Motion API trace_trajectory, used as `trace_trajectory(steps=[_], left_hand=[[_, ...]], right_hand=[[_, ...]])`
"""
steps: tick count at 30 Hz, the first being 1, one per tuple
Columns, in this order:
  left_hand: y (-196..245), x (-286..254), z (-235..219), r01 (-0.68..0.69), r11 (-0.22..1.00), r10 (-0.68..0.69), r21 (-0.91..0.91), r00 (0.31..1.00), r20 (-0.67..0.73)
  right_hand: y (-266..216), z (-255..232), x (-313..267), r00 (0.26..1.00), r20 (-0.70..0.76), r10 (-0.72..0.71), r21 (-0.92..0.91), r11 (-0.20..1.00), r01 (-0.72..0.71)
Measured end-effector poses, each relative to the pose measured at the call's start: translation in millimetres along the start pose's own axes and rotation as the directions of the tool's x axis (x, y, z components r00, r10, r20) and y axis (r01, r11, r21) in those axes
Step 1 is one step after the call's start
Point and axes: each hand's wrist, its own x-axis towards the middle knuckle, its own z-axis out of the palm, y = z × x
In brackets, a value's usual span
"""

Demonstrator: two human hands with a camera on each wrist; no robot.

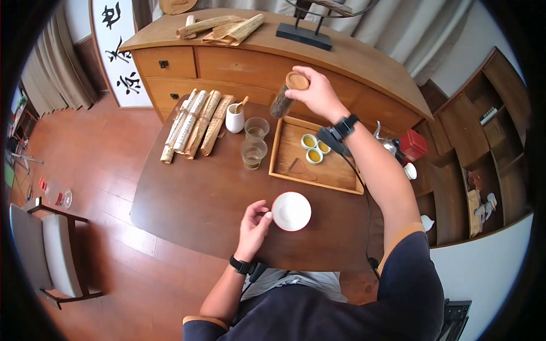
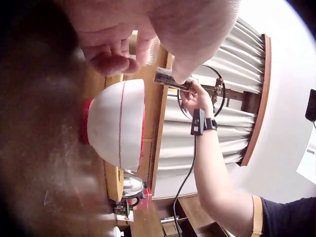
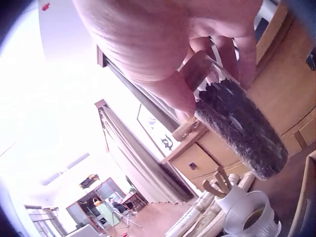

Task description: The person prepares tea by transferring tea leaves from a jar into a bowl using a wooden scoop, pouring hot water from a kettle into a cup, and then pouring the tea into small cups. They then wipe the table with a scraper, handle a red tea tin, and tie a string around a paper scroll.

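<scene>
High over the back of the table, my right hand (image 1: 321, 98) grips a clear glass jar (image 3: 242, 131) near its wooden lid (image 1: 297, 80). Dark loose leaves fill most of the jar, which tilts with its base down to the left. A white bowl (image 1: 292, 211) with a red rim stands upright near the table's front edge; it shows a bare white inside. At its left side rests my left hand (image 1: 253, 232), fingers loosely bent and fingertips right by the rim. The left wrist view has the bowl's outer wall (image 2: 116, 123) just beside those fingers.
A wooden tray (image 1: 290, 133) holds three small cups (image 1: 314, 155) of yellow liquid and a flat brown piece. Left of it stand two clear glasses (image 1: 253, 153), a white pot (image 1: 234, 119) with wooden tools, and several scrolls (image 1: 196, 122). Behind the right arm are a kettle (image 1: 389, 145) and a red box (image 1: 413, 145).
</scene>
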Motion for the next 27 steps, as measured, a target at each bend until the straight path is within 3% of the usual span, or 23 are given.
trace_trajectory(steps=[2,4,6,8,9,11,12,15,17,18,19,21,24,27], left_hand=[[12.8,0.9,6.6,-0.159,0.984,0.163,0.085,0.986,-0.045],[29.7,2.8,18.9,-0.25,0.968,0.248,-0.034,0.967,-0.055],[55.0,5.6,30.9,-0.282,0.936,0.298,0.212,0.954,-0.044],[83.0,9.8,52.5,-0.542,0.722,0.549,0.429,0.827,0.122],[96.8,9.5,58.6,-0.552,0.585,0.551,0.594,0.808,0.209],[102.0,13.5,76.8,-0.608,0.453,0.604,0.652,0.747,0.277],[102.9,13.8,85.2,-0.63,0.381,0.626,0.677,0.714,0.313],[100.3,14.7,99.7,-0.645,0.476,0.547,0.597,0.749,0.373],[105.1,5.7,105.6,-0.581,0.557,0.448,0.594,0.812,0.374],[106.9,2.4,107.8,-0.546,0.594,0.398,0.591,0.838,0.374],[106.0,0.3,108.5,-0.589,0.559,0.461,0.584,0.806,0.372],[111.5,-5.6,107.0,-0.571,0.527,0.436,0.629,0.817,0.377],[117.2,-11.5,100.2,-0.561,0.459,0.422,0.689,0.82,0.387],[119.1,-11.5,93.3,-0.586,0.404,0.441,0.703,0.798,0.411]], right_hand=[[-26.9,-33.0,-35.8,0.993,0.117,0.025,0.042,0.999,-0.031],[-50.5,-56.9,-72.7,0.965,0.254,0.072,0.166,0.979,-0.117],[-72.4,-70.0,-108.8,0.921,0.355,0.163,0.347,0.892,-0.292],[-92.9,-78.0,-139.6,0.891,0.427,0.156,0.37,0.869,-0.329],[-94.2,-77.8,-153.1,0.891,0.435,0.13,0.373,0.875,-0.309],[-100.5,-76.9,-176.4,0.876,0.466,0.127,0.369,0.872,-0.323],[-103.3,-74.5,-186.6,0.896,0.434,0.09,0.357,0.896,-0.263],[-119.5,-69.7,-209.0,0.89,0.441,0.116,0.392,0.867,-0.308],[-126.4,-66.0,-217.9,0.884,0.444,0.149,0.418,0.838,-0.351],[-127.2,-65.6,-219.8,0.894,0.431,0.122,0.377,0.876,-0.301],[-127.1,-64.9,-221.1,0.903,0.419,0.093,0.333,0.91,-0.248],[-131.3,-66.2,-220.2,0.92,0.391,0.027,0.197,0.974,-0.113],[-148.5,-77.2,-213.3,0.887,0.462,0.021,-0.042,0.999,-0.002],[-154.9,-77.3,-209.2,0.868,0.495,0.048,-0.061,0.998,-0.021]])
